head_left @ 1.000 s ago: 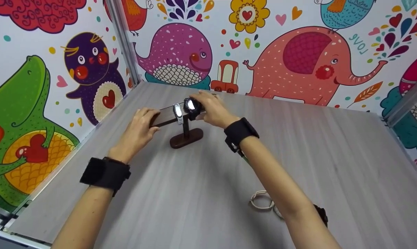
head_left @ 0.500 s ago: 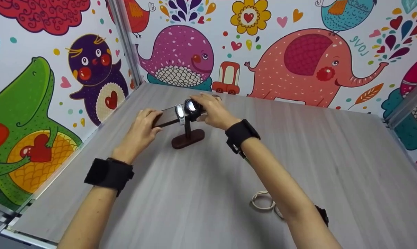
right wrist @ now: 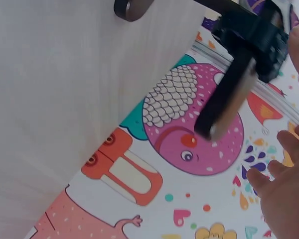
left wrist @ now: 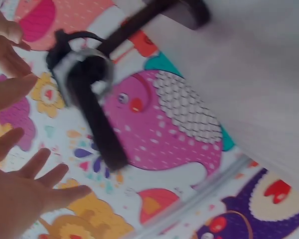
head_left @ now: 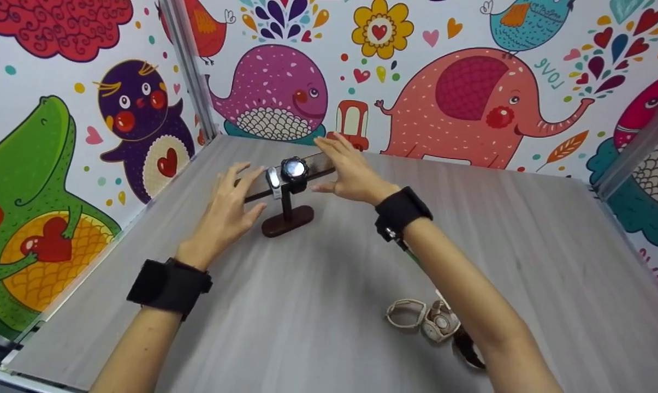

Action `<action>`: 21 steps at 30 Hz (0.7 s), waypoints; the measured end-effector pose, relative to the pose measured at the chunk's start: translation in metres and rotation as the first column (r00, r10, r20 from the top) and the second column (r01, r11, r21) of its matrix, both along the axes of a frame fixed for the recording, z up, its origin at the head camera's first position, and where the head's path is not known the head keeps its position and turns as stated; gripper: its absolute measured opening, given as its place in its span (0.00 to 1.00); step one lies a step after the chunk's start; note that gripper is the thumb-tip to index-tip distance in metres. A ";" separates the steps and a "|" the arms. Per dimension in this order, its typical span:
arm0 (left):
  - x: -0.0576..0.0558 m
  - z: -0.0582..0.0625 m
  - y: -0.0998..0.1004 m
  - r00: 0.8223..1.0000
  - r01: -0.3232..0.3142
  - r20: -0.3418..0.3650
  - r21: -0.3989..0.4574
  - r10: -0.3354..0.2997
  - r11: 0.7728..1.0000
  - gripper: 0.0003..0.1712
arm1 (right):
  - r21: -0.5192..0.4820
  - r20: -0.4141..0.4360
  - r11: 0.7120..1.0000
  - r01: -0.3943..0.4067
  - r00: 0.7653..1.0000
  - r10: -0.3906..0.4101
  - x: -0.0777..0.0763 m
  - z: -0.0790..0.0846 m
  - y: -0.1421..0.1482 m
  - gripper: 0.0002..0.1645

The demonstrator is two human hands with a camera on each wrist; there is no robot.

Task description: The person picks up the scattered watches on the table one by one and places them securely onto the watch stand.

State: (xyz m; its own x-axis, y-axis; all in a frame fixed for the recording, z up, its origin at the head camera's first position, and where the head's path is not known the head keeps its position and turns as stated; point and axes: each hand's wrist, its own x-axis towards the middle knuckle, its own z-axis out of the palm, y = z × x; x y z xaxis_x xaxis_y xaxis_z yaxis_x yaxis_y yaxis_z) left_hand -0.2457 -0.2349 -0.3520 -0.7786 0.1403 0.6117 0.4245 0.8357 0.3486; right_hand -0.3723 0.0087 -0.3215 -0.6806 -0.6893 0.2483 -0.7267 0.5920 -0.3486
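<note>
Close by, a pale-strapped watch (head_left: 440,322) lies on the tabletop (head_left: 318,305) beside the right forearm (head_left: 476,295). Farther on, the left hand (head_left: 222,213) and the right hand (head_left: 357,173), fingers spread wide and holding nothing, hover just beside opposite ends of a dark brown stand (head_left: 288,221), whose crossbar (head_left: 318,164) bears a silvery band (head_left: 274,180) and, touching or nearly so, a round black watch (head_left: 294,170). Behind rises a wall printed with a purple whale (head_left: 282,87) and a coral elephant (head_left: 416,117).

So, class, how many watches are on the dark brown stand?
2: in the head view, a slim, pale-strapped watch on the left and a round, black watch to its right. None seems hidden: both ends of the dark crossbar look bare.
</note>
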 end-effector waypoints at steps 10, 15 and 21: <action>0.022 0.007 0.077 0.974 0.222 -0.026 -0.096 -0.226 0.970 0.40 | -0.174 -0.105 0.984 -0.043 0.994 0.025 0.034 -0.009 0.070 0.45; 0.035 0.004 0.105 0.952 0.299 -0.015 -0.152 -0.304 0.942 0.41 | -0.280 -0.164 0.957 -0.080 0.986 0.034 0.063 -0.015 0.104 0.43; 0.048 0.000 0.133 0.914 0.404 0.032 -0.167 -0.405 0.899 0.42 | -0.367 -0.185 0.928 -0.065 0.983 -0.004 0.103 -0.017 0.133 0.42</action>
